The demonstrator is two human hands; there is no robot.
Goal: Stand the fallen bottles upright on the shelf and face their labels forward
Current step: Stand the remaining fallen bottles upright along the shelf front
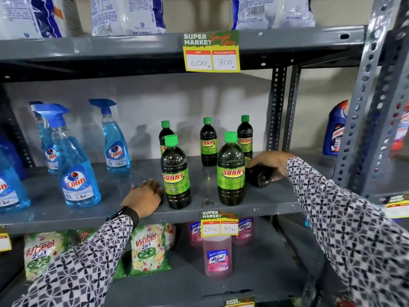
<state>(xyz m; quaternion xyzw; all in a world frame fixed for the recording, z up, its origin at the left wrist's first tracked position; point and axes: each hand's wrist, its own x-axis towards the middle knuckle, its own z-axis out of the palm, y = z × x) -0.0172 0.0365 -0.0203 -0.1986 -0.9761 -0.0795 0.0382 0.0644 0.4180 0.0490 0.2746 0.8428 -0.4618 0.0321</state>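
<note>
At the front edge of the grey shelf (55,209), my left hand (143,199) lies palm down, fingers loosely spread and holding nothing, its fingertips just beside the base of the front left bottle (176,173). That bottle stands upright, its SUNNY label facing forward. To its right the front right bottle (230,170) also stands upright with the label forward. Behind and right of it, my right hand (271,161) curls over the fallen bottle (259,175), which lies on its side with its dark base toward the camera; the fingers appear closed around it, though the front right bottle hides its upper part. Further back, three more green-capped bottles (208,144) stand upright near the rear wall, labels forward where visible. On the left, blue spray bottles (76,171) stand well apart from the dark ones. Above, a price tag (211,52) hangs from the upper shelf.
</note>
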